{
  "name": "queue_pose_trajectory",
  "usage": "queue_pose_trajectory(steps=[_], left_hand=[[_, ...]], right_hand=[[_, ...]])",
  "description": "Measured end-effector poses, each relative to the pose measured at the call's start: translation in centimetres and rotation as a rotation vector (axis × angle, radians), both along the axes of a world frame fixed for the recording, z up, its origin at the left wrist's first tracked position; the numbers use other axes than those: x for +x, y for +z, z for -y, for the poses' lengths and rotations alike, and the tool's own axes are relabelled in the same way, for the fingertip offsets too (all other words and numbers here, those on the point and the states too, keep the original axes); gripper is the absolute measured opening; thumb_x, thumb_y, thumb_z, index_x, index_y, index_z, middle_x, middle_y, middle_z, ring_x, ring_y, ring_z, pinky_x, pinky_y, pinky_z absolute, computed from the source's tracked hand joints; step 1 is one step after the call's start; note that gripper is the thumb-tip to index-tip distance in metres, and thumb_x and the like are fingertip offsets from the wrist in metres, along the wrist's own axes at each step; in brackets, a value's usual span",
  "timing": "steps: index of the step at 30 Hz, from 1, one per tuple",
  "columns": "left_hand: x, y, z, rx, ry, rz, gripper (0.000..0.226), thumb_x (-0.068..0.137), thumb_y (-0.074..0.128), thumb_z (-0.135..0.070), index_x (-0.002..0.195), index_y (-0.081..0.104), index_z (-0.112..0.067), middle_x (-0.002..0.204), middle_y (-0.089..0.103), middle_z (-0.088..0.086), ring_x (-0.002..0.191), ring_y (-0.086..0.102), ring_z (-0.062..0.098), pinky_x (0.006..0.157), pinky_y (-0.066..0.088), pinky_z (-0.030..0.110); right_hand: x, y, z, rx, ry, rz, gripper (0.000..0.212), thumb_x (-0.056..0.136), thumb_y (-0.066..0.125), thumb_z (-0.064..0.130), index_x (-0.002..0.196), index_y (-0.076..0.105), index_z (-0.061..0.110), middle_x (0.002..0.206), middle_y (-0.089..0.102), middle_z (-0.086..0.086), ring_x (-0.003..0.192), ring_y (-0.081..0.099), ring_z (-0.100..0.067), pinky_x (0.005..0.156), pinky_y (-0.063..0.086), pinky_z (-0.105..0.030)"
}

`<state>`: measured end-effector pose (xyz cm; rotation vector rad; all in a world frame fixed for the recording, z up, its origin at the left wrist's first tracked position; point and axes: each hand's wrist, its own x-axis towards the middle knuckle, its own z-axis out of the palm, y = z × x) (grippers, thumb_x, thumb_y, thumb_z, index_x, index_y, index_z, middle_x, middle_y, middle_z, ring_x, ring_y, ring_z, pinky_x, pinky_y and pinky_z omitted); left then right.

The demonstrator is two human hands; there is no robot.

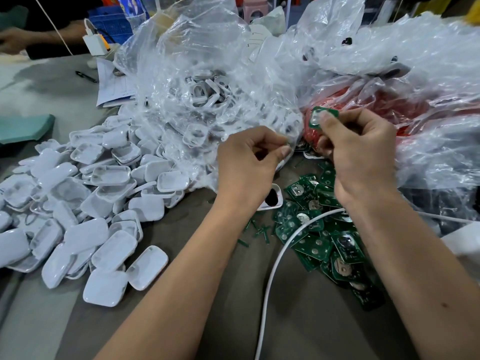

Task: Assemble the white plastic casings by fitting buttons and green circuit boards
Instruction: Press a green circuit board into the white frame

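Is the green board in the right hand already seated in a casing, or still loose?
Still loose: the right hand pinches the green board up in the air, no white casing around it.

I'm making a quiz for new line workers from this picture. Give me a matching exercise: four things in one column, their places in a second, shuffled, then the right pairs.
Things:
1. white casings
2. loose circuit boards
3. held circuit board
4. black pen

Places:
A. in the right hand
B. heaped on the table, left side
C. far left, beside the papers
D. piled under the right forearm

Pairs: 1-B, 2-D, 3-A, 4-C
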<state>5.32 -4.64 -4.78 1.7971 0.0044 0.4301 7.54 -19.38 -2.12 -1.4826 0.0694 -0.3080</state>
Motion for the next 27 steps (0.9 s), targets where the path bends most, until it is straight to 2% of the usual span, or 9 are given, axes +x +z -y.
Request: queue_pose_trajectory(steps=[2,5,7,10,13,16,17,23,27], left_hand=[[0.1,0.0,-0.1,0.105,-0.059,-0.05,0.012,0.088,0.077,-0.001,0.09,0.081,-0.013,0.091,0.079,-0.004,0.088,0.074,0.008,0.082,0.058,0.024],[0.2,0.4,-0.6,0.185,-0.08,-0.042,0.017,0.092,0.072,-0.003,0.1,0.082,-0.013,0.098,0.079,-0.006,0.094,0.073,0.006,0.089,0.058,0.026],[-0.1,0.9,-1.4,0.15,-0.047,-0.022,0.014,0.095,0.071,-0.009,0.101,0.081,-0.017,0.093,0.079,-0.006,0.088,0.074,0.009,0.083,0.061,0.032],[-0.7,2.1,-3.3,0.193,-0.046,-0.039,0.01,0.097,0.071,-0.024,0.092,0.079,-0.02,0.079,0.076,-0.005,0.07,0.072,0.009,0.064,0.059,0.027],[-1.6,2.9,-5.5,0.411,-0.227,-0.203,0.018,0.081,0.085,-0.041,0.086,0.076,-0.027,0.078,0.073,-0.006,0.06,0.063,0.003,0.056,0.05,0.021],[-2.4,3.0,-5.7,0.641,-0.38,-0.367,0.044,0.059,0.099,-0.037,0.094,0.073,-0.035,0.085,0.071,-0.009,0.068,0.063,0.004,0.064,0.053,0.025],[-2.5,3.0,-5.5,0.682,-0.387,-0.374,0.049,0.055,0.101,-0.036,0.094,0.071,-0.035,0.085,0.069,-0.01,0.069,0.062,0.004,0.064,0.052,0.026],[-2.3,2.7,-5.4,0.692,-0.357,-0.296,0.037,0.06,0.098,-0.03,0.088,0.074,-0.031,0.081,0.071,-0.01,0.074,0.064,0.012,0.07,0.056,0.039],[-2.1,2.4,-5.5,0.619,-0.291,-0.237,0.031,0.063,0.096,-0.026,0.088,0.079,-0.029,0.071,0.069,-0.015,0.068,0.066,0.013,0.059,0.049,0.021]], right_hand=[[0.2,0.2,0.3,0.051,-0.031,-0.011,0.027,0.092,0.072,0.007,0.072,0.056,0.016,0.067,0.06,-0.001,0.063,0.065,-0.017,0.059,0.051,-0.029],[0.0,0.4,0.2,0.08,0.013,-0.043,0.019,0.092,0.063,0.003,0.076,0.058,0.01,0.077,0.067,-0.011,0.067,0.072,-0.019,0.048,0.049,-0.025],[0.0,0.4,0.2,0.087,0.047,-0.059,0.022,0.091,0.063,0.002,0.072,0.058,0.011,0.08,0.074,-0.01,0.066,0.072,-0.019,0.045,0.048,-0.024],[-0.1,0.5,0.5,0.051,0.125,-0.076,0.029,0.093,0.073,0.012,0.069,0.056,0.014,0.065,0.065,-0.001,0.056,0.059,-0.014,0.043,0.041,-0.023],[0.0,0.4,0.5,0.096,0.236,-0.125,0.026,0.097,0.073,0.022,0.077,0.06,0.011,0.064,0.061,0.004,0.061,0.054,-0.013,0.047,0.043,-0.021],[0.1,0.1,0.4,-0.011,0.321,-0.157,0.011,0.099,0.066,0.003,0.09,0.066,0.01,0.067,0.066,0.002,0.07,0.059,-0.019,0.059,0.052,-0.025],[0.1,0.1,0.3,-0.046,0.336,-0.162,0.013,0.098,0.064,-0.003,0.094,0.066,0.01,0.068,0.066,0.002,0.072,0.061,-0.021,0.062,0.054,-0.027],[-0.1,-0.1,0.3,-0.081,0.317,-0.172,0.023,0.09,0.071,-0.009,0.106,0.066,0.007,0.084,0.074,-0.005,0.073,0.074,-0.02,0.07,0.06,-0.032],[-0.2,0.0,0.4,-0.064,0.324,-0.153,0.021,0.089,0.074,-0.007,0.097,0.069,0.011,0.076,0.072,-0.004,0.072,0.073,-0.021,0.07,0.06,-0.036]])
